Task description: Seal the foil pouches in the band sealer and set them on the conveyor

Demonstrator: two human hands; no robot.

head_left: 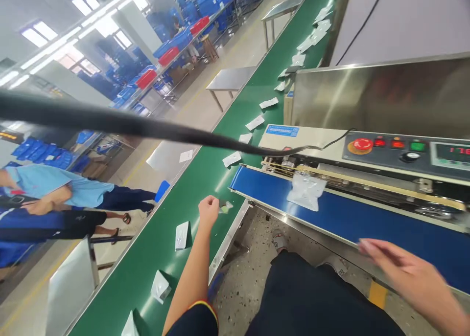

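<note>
My left hand (pixel 208 212) is closed above the green conveyor belt (pixel 205 189), its fingers pinching a small clear packet (pixel 225 207) with something greenish inside. My right hand (pixel 407 267) holds nothing; its fingers stretch out, slightly curled, by the front edge of the blue belt (pixel 352 213). On that blue belt a clear-and-white pouch (pixel 306 192) lies with its top edge in the band sealing machine (pixel 389 179). White pouches lie along the green belt, among them one (pixel 181 235) just left of my left forearm and another (pixel 231 159) near the blue belt's end.
A dark cable (pixel 154 128) crosses the view close to the camera. The sealer's panel carries a red stop button (pixel 363 145). Metal side tables (pixel 231 79) stand along the green belt's far side. Two people (pixel 73 189) are at the left. Blue and red bins line benches behind.
</note>
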